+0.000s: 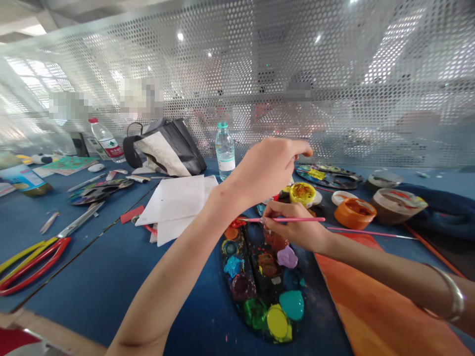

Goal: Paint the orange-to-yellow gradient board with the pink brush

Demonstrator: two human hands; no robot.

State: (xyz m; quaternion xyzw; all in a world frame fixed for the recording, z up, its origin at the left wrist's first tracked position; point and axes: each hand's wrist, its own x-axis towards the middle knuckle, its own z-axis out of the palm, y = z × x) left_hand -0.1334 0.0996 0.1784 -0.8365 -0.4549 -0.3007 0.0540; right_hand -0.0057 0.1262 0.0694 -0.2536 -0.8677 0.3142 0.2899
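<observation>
From the head view, your orange-painted panel [371, 311] lies at lower right, its visible surface already covered in colour. Beside it, the black oval palette [269, 296] carries many wet blobs of paint. Your right hand [293, 225] lies across the palette, pinching a thin pink paintbrush [289, 219]. Your left hand [265, 170] is raised near a round yellow paint jar [302, 194], fingers loosely curled, holding nothing.

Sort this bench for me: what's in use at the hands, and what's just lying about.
In use:
- right hand gripping a pink paintbrush
- left hand
- paint palette
- yellow paint pot
- orange-painted board

Lying about:
- red-handled scissors
- water bottle
- white papers
- black-and-white bag
</observation>
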